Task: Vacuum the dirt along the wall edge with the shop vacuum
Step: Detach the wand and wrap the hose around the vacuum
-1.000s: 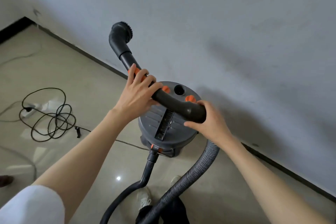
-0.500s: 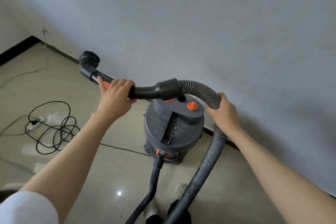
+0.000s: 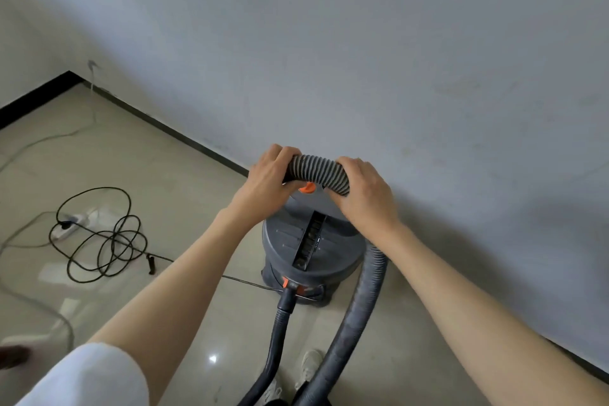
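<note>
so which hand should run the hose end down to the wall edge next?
Probably left. The left hand grips the hose at its free end, nearer the bare baseboard; the right hand holds the trailing side.

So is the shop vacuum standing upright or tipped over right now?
Upright. The shop vacuum sits on its base on the floor, lid facing up, with both hands gripping the ribbed hose above it.

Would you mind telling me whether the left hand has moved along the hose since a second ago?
Yes. The left hand has moved rightward over the vacuum canister, close beside the right hand.
</note>
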A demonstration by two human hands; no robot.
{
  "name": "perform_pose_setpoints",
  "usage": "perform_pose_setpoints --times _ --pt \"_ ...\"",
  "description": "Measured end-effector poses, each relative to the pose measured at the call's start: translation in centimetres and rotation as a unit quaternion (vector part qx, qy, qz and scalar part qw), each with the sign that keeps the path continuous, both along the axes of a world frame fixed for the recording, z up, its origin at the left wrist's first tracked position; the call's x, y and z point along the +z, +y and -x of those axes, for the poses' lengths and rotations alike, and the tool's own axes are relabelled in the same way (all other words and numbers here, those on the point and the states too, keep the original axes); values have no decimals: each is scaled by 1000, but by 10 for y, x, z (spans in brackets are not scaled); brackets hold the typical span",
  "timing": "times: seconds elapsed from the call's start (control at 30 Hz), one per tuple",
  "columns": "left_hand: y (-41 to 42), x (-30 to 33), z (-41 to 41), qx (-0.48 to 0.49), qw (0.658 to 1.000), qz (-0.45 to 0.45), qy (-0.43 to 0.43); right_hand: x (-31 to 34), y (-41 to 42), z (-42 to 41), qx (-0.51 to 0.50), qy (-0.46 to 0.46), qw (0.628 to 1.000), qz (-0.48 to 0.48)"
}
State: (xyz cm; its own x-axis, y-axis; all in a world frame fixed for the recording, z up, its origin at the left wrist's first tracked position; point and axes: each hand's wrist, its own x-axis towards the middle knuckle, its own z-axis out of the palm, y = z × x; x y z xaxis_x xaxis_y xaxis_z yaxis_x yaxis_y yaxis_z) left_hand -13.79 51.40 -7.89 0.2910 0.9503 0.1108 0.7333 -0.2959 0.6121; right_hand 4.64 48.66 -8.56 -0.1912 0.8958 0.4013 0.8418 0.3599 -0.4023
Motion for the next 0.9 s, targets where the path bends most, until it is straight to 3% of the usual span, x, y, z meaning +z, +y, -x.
perform_pose_setpoints --times 0.07,0.2,0.33,0.4,0.5,0.6,0.7,0.9 --pt "3 4 0 23 999 -28 13 -11 -18 -7 -52 129 985 103" --pt "2 10 4 57 996 -55 28 -55 -46 -14 -142 348 862 340" --pt "0 17 6 104 993 -59 -5 -97 -67 -11 -221 418 758 450" --pt "0 16 5 109 992 -62 -9 -108 -65 -17 -262 420 737 460" --pt "-5 8 2 143 988 -58 -20 -104 -42 -35 -300 414 758 405" --pt "-8 -2 4 202 978 -35 -46 -84 -11 -61 -285 304 851 321" --pt "-10 -13 5 214 976 -12 -46 -64 20 -86 -271 186 910 252" --pt "-9 -28 9 201 977 60 -46 -51 59 -94 -214 54 964 147"
